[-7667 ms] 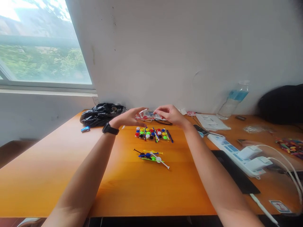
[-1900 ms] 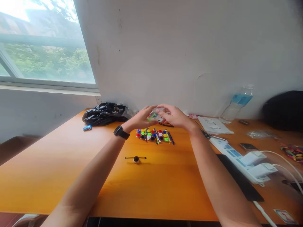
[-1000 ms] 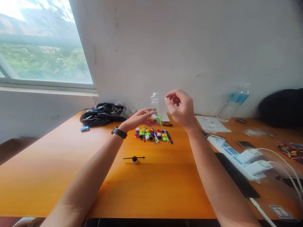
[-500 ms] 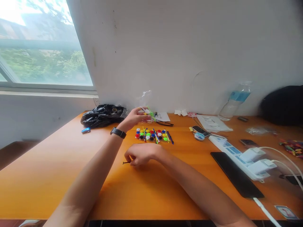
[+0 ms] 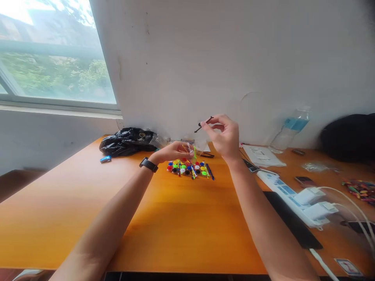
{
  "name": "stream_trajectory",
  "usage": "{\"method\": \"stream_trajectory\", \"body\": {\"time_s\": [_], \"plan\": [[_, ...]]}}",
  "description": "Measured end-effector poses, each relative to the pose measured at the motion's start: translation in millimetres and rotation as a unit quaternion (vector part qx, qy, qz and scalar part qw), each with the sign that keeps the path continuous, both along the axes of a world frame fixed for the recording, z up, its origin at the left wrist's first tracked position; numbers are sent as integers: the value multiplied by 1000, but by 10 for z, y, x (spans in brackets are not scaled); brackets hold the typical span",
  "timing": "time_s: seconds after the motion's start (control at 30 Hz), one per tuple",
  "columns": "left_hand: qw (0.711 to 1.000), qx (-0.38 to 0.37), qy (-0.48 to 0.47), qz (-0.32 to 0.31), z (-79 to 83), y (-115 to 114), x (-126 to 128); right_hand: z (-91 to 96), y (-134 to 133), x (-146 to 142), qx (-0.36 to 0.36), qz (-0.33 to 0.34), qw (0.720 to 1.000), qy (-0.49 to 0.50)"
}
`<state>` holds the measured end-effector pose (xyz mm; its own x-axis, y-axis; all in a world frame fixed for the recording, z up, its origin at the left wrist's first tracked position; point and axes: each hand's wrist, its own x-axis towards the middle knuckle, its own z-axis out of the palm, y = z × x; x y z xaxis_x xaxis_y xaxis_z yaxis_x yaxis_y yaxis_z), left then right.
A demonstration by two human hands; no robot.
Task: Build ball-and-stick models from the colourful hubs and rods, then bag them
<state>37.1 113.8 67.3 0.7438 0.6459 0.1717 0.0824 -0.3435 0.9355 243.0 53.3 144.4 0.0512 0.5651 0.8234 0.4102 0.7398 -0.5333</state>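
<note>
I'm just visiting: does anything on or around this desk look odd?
No spill or breakage stands out. The coloured pieces lie in tidy rows. The wall has dark specks right of the window, perhaps dirt or wear. The clear bottle appears to lean, though the wide lens may cause that.

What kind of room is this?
It looks like a desk corner indoors, maybe in a home or study room, but I can't tell which. You can see a wooden table against the wall, a big window and a power strip.
</note>
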Motion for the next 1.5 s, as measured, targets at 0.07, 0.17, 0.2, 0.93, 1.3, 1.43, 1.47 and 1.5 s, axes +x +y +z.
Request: {"method": "stream_trajectory", "body": {"time_s": [0.07, 0.17, 0.2, 0.93, 1.3, 1.43, 1.47, 1.5], "plan": [[1000, -3, -1, 0, 33, -43, 11, -32, 66, 69, 14, -44, 998, -35], [1000, -3, -4, -1, 65, -78, 11, -59, 104, 143, -7, -49, 995, -83], [1000, -2, -4, -4, 65, -76, 9, -58, 101, 158, -19, -43, 994, -100], [995, -45, -23, -88, 144, -182, -18, 31, -72, 135, -190, 112, 965, -139], [988, -114, -71, -69, 124, -195, -17, 170, -195, 306, -166, 98, 959, -210], [991, -113, -57, -48, 157, -197, -71, 275, -306, 372, -178, 102, 954, -218], [992, -99, -57, -52, 191, -211, -86, 293, -331, 369, -166, 96, 960, -203], [993, -82, -63, -59, 234, -229, -98, 307, -353, 360, -155, 94, 964, -192]]}}
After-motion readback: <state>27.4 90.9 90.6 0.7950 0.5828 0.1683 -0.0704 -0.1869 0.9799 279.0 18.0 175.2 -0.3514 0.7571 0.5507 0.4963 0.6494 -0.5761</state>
